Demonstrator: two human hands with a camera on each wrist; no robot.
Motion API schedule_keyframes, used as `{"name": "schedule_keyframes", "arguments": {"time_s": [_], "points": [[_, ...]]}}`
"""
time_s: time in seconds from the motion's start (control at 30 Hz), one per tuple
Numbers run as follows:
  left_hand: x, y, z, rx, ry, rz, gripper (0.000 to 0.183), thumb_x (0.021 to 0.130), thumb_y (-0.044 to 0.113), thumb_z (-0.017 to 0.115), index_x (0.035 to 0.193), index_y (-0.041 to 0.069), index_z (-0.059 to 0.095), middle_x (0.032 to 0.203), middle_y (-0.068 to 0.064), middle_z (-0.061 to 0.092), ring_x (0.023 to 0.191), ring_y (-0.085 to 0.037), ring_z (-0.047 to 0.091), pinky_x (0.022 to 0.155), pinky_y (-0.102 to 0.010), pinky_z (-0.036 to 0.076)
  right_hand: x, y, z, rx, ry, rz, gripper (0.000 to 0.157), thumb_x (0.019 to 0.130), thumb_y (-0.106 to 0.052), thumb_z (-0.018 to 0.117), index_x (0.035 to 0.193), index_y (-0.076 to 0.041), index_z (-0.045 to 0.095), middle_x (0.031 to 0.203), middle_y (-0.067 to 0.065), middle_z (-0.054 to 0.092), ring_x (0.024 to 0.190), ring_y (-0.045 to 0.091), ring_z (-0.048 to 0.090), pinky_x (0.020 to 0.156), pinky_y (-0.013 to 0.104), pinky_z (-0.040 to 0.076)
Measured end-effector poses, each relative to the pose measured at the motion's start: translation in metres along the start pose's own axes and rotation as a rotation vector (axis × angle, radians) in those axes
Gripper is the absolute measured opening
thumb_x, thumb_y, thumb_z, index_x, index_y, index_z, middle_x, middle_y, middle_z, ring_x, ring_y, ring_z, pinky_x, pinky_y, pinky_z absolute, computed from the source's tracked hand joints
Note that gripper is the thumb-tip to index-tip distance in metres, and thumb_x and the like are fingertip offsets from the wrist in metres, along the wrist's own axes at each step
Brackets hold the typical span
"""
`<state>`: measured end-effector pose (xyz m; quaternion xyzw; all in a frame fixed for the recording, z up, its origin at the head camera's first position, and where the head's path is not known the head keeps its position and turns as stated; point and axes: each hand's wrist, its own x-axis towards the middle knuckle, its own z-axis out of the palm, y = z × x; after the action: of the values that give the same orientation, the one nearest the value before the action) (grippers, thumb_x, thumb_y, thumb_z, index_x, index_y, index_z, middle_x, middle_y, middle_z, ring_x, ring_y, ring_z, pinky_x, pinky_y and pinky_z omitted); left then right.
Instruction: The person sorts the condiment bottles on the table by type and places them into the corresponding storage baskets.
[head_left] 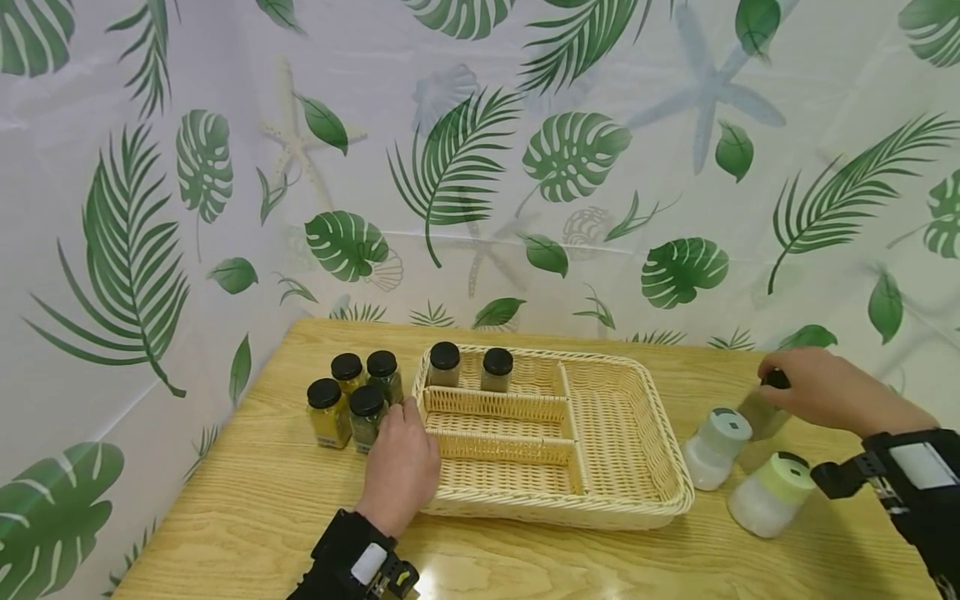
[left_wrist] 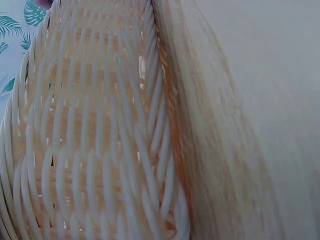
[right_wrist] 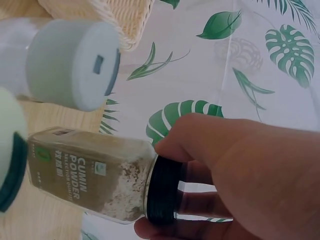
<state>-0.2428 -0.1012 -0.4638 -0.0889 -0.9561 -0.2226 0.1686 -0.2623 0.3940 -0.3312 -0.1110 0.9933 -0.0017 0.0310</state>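
Note:
My right hand (head_left: 817, 387) pinches a jar by its black lid, and the right wrist view shows it to be a cumin powder jar (right_wrist: 95, 172) with pale brown contents. In the head view it is partly behind a white-topped shaker (head_left: 717, 448). Next to that shaker stands a second one, a yellow-green-topped shaker (head_left: 772, 496). My left hand (head_left: 401, 467) lies at the left rim of the wicker basket (head_left: 555, 512), close beside a dark spice jar (head_left: 367, 417); its fingertips are hidden. Only the basket's woven wall (left_wrist: 95, 120) fills the left wrist view.
Two black-lidded jars, a left one (head_left: 444, 364) and a right one (head_left: 497, 369), stand in the basket's back left compartment. Left of the basket are more jars, including a yellow one (head_left: 328, 414). A leaf-patterned cloth (head_left: 480, 167) hangs behind the wooden table (head_left: 247, 500).

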Motion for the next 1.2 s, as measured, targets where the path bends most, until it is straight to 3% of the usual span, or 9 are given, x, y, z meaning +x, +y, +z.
{"name": "schedule_keyframes", "arguments": {"time_s": [0.77,1.2], "points": [[0.000,-0.001,-0.001,-0.015,-0.002,0.004,0.048,0.097,0.008,0.054,0.135,-0.020,0.044,0.113,-0.031,0.055,0.105,-0.041,0.061,0.090,-0.049,0.055,0.033,-0.054,-0.038,-0.016,0.097,-0.125,0.030,0.092,-0.015,0.068,0.114,0.005,0.068,0.100,0.015,0.065,0.080,0.021,0.059,0.066,0.039,0.051],[0.000,0.001,0.000,0.028,0.005,0.030,0.048,0.097,0.006,0.056,0.135,-0.021,0.045,0.116,-0.032,0.056,0.107,-0.041,0.062,0.093,-0.048,0.055,0.058,-0.106,-0.041,0.061,0.115,-0.261,0.024,0.092,-0.015,0.068,0.113,-0.003,0.071,0.108,0.013,0.066,0.089,0.021,0.061,0.071,0.036,0.051]]}}
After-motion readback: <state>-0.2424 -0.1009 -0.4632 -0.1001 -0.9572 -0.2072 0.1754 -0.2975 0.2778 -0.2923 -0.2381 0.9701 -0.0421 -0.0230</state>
